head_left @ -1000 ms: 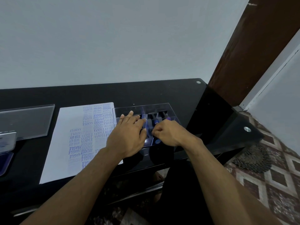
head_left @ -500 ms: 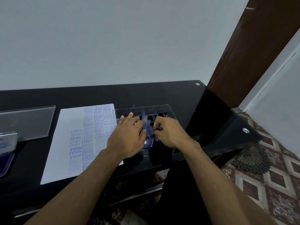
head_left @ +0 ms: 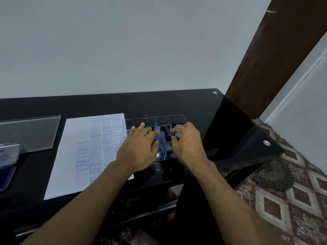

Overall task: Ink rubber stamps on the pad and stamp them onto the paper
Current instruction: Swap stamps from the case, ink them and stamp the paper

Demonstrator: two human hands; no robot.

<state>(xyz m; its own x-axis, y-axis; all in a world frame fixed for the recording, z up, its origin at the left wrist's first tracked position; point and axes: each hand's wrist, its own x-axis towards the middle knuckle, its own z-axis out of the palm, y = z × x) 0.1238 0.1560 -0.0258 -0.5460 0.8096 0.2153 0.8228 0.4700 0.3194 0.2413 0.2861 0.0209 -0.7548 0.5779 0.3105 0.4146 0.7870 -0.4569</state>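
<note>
The right hand (head_left: 187, 144) pinches a blue-capped stamp (head_left: 174, 135) inside the clear divided box (head_left: 178, 119). The left hand (head_left: 139, 149), fingers straight and released, rests flat on the box beside the stamped paper (head_left: 77, 152).

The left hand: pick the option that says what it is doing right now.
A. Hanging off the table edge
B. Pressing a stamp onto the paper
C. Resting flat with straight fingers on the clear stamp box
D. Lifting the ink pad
C: the left hand lies palm down, fingers straight, on the clear stamp box, while the right hand pinches a blue-topped stamp inside it.
</note>
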